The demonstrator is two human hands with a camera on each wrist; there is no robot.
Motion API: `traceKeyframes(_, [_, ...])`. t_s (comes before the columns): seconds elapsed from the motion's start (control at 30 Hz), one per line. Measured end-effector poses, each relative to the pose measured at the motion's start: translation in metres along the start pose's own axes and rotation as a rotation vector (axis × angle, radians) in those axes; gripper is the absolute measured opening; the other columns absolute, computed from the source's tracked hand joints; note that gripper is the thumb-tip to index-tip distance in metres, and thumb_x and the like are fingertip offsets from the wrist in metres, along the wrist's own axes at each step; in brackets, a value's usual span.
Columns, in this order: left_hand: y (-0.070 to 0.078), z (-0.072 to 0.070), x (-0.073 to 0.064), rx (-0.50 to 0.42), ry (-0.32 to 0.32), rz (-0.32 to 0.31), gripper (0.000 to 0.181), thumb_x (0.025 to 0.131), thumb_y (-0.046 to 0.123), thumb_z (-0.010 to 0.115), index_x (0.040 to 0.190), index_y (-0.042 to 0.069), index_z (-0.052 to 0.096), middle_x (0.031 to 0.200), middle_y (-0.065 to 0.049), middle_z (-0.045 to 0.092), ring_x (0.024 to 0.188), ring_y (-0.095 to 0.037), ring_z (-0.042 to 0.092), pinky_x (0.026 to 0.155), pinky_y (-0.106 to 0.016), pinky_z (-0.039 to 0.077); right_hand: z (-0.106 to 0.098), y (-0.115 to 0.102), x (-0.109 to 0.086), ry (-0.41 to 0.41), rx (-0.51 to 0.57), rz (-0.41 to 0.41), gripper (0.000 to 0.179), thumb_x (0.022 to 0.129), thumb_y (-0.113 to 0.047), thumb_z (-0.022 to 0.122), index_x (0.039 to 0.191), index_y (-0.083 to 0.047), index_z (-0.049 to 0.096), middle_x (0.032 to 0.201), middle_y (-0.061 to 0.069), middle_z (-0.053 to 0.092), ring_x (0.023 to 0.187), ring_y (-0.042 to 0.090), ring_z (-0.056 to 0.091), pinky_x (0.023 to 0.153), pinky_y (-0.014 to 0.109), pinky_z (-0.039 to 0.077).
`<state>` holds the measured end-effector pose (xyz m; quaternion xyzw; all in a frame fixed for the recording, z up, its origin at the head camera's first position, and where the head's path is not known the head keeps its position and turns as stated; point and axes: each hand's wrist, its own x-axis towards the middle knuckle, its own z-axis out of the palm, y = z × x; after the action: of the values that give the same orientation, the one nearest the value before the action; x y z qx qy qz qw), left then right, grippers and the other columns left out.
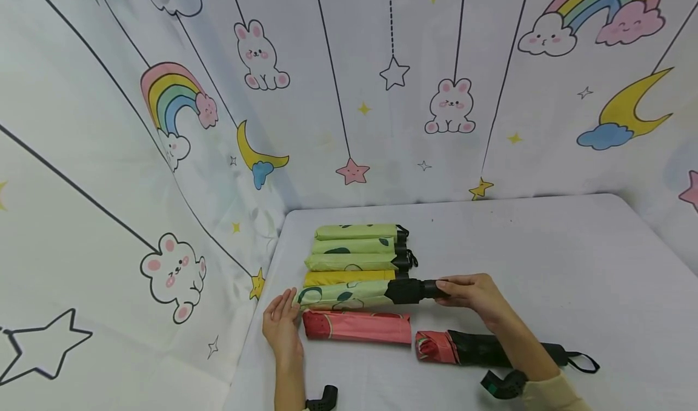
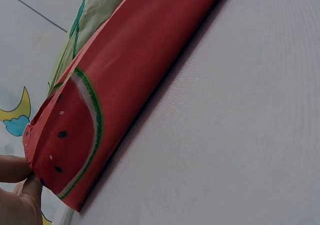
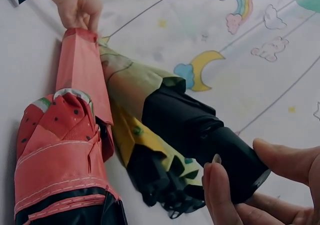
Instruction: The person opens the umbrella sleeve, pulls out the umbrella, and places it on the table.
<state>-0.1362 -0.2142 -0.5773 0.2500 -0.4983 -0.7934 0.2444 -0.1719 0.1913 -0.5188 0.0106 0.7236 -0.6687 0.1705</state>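
Observation:
A folded pale green umbrella point(image 1: 343, 295) with a leaf print lies crosswise between the two hands. My right hand point(image 1: 470, 296) pinches its black handle point(image 3: 232, 160) between thumb and fingers. At the opposite end, my left hand point(image 1: 283, 326) holds the tip; the exact contact is partly hidden behind red fabric in the left wrist view. Just in front lies a red watermelon-print umbrella point(image 1: 357, 327), its left end close to the left hand's fingers. Under the right forearm is another red and black umbrella point(image 1: 474, 348), with a wrist loop at its right end.
Behind the held umbrella, a yellow umbrella point(image 1: 349, 277) and several green ones point(image 1: 351, 262) lie side by side, handles to the right. The white table point(image 1: 545, 253) meets a patterned cloth backdrop point(image 1: 327, 96) at the back and left.

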Motion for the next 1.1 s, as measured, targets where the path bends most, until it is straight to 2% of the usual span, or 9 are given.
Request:
traceKeyframes(0.3, [0.000, 0.000, 0.000, -0.006, 0.011, -0.009, 0.051, 0.096, -0.016, 0.061, 0.141, -0.008, 0.039, 0.142, -0.025, 0.060, 0.122, -0.018, 0.069, 0.086, -0.022, 0.058, -0.009, 0.000, -0.006, 0.002, 0.039, -0.029, 0.055, 0.097, -0.025, 0.076, 0.132, 0.015, 0.062, 0.116, 0.020, 0.073, 0.093, 0.028, 0.078, 0.088, 0.032, 0.062])
traceKeyframes(0.73, [-0.001, 0.000, 0.002, -0.014, 0.025, -0.005, 0.052, 0.095, -0.017, 0.062, 0.141, -0.008, 0.039, 0.145, -0.029, 0.057, 0.126, -0.024, 0.066, 0.088, -0.023, 0.058, -0.017, -0.001, -0.013, 0.022, 0.024, -0.011, 0.056, 0.098, -0.027, 0.075, 0.134, 0.014, 0.061, 0.121, 0.018, 0.073, 0.096, 0.027, 0.078, 0.094, 0.034, 0.060])
traceKeyframes(1.1, [0.000, -0.001, 0.002, -0.039, 0.014, -0.003, 0.053, 0.094, -0.018, 0.062, 0.140, -0.007, 0.039, 0.146, -0.029, 0.056, 0.127, -0.025, 0.066, 0.091, -0.024, 0.058, -0.025, 0.001, -0.018, 0.014, 0.043, -0.045, 0.052, 0.100, -0.023, 0.073, 0.134, 0.015, 0.061, 0.118, 0.017, 0.074, 0.095, 0.027, 0.078, 0.091, 0.032, 0.060])
